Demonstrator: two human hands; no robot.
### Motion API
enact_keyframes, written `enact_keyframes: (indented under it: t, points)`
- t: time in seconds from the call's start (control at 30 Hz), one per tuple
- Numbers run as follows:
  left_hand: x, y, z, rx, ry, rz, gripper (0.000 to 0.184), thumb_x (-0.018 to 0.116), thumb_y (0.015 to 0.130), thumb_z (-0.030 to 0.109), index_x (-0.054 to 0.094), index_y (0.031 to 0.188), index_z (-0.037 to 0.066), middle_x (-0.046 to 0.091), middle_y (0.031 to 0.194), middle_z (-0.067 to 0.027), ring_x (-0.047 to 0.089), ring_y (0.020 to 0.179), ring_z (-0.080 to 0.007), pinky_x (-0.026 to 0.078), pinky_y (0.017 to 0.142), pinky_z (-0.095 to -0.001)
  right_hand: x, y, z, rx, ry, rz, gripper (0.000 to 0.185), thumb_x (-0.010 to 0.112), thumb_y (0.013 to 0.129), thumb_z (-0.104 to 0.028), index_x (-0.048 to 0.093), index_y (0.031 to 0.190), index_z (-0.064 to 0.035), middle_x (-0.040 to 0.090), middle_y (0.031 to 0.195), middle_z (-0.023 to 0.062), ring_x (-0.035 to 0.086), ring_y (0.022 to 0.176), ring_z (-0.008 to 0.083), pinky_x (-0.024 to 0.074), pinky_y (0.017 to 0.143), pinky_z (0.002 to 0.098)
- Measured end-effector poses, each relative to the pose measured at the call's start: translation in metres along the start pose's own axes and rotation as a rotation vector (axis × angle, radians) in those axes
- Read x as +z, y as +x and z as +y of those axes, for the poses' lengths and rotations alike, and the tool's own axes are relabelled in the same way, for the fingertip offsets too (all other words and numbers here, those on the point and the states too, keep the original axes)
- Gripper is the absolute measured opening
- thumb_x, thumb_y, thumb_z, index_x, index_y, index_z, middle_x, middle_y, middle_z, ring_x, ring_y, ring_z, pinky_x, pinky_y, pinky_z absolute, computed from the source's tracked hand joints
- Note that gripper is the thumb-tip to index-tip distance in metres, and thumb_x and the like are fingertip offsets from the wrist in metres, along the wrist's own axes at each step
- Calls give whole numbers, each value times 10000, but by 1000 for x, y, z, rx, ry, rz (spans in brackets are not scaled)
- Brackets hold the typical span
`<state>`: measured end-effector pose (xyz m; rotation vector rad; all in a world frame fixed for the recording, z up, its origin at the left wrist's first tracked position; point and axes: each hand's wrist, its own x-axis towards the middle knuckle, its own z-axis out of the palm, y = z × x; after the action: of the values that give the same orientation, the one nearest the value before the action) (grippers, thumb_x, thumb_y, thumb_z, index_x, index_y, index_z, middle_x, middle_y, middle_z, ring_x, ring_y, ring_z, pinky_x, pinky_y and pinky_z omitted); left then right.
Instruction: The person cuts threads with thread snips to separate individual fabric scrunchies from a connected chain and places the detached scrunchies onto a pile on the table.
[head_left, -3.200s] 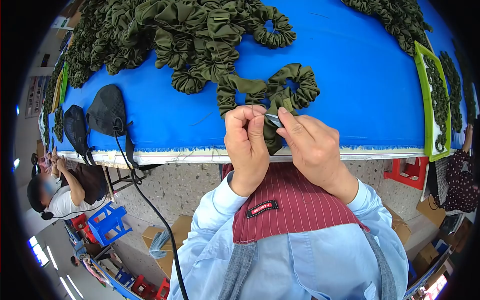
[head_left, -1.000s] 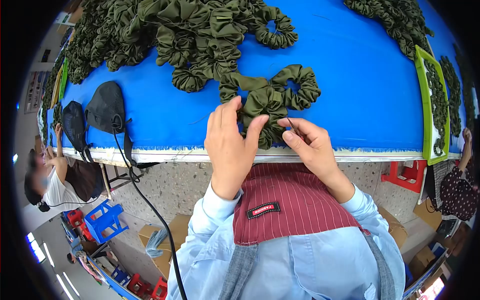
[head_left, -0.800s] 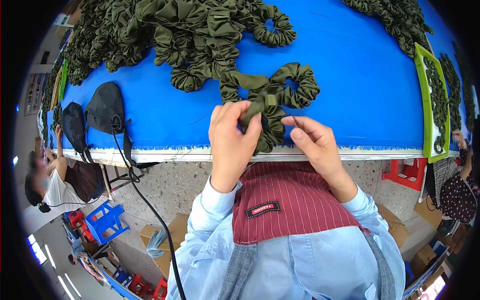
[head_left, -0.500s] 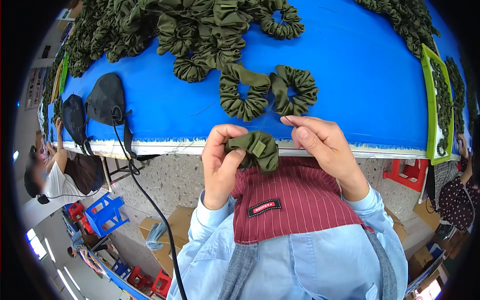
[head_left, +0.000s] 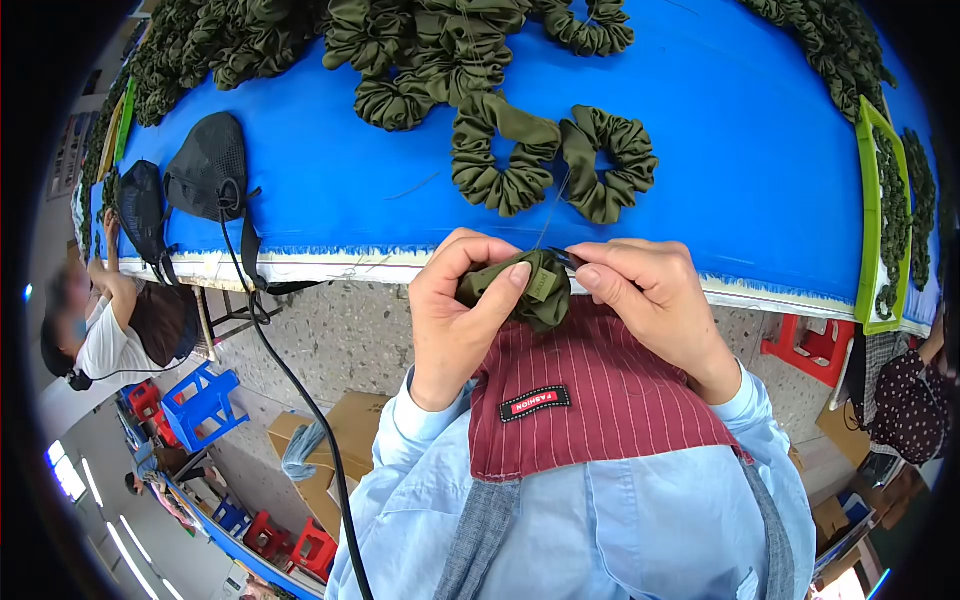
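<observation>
A dark green scrunchie point(head_left: 541, 300) with a small sewn-on label is bunched in my left hand point(head_left: 458, 310), the thumb pressed on its fabric. My right hand point(head_left: 655, 300) pinches a small dark tool point(head_left: 566, 258), which looks like thread snips; most of it is hidden by the fingers. The tool's tip is at the scrunchie's upper right edge. A thin thread point(head_left: 549, 215) runs from there up toward two scrunchies on the blue table: a left one point(head_left: 478, 180) and a right one point(head_left: 635, 165).
A large pile of green scrunchies point(head_left: 270, 40) covers the back left of the blue table point(head_left: 740, 170). Two black bag-like items point(head_left: 208, 170) with a cable point(head_left: 300, 390) lie left. A green-rimmed tray point(head_left: 868, 215) stands right. Other people sit at both sides.
My right hand has moved left to the scrunchie, bringing the dark tool against its edge. My left thumb has shifted up beside the label. The view has tilted slightly.
</observation>
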<state>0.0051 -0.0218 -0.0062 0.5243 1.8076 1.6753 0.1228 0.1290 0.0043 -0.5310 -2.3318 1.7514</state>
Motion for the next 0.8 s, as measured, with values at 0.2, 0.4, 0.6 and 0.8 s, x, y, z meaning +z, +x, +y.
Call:
enact_keyframes:
  t: [0.2, 0.4, 0.6, 0.8]
  points:
    - [0, -3, 3, 24, 100, 1, 85, 652, 751, -9, 614, 826, -4, 557, 794, -27, 475, 667, -101, 391, 631, -206, 5, 1, 0, -43, -1, -8, 178, 632, 824, -58, 666, 963, 48, 643, 705, 84, 504, 529, 123, 385, 492, 219]
    - [1, -4, 3, 94, 187, 4, 88, 665, 731, -16, 617, 804, -4, 565, 776, -29, 478, 648, -105, 390, 603, -207, 7, 2, 1, -65, -29, 25, 139, 637, 813, -71, 670, 894, 37, 644, 674, 84, 514, 496, 157, 388, 463, 257]
    - [2, -4, 0, 191, 259, 30, 99, 675, 712, -25, 618, 790, -3, 568, 765, -30, 475, 621, -108, 385, 567, -209, 7, 2, 0, -40, -18, 33, 120, 641, 807, -78, 674, 850, 29, 641, 651, 79, 510, 471, 166, 383, 444, 264]
    - [3, -4, 0, 246, 318, 36, 106, 680, 703, -29, 617, 784, -2, 569, 759, -31, 473, 611, -108, 382, 555, -212, 5, 2, -2, -46, -60, -1, 134, 650, 804, -35, 671, 904, 52, 649, 688, 80, 522, 508, 115, 397, 477, 205]
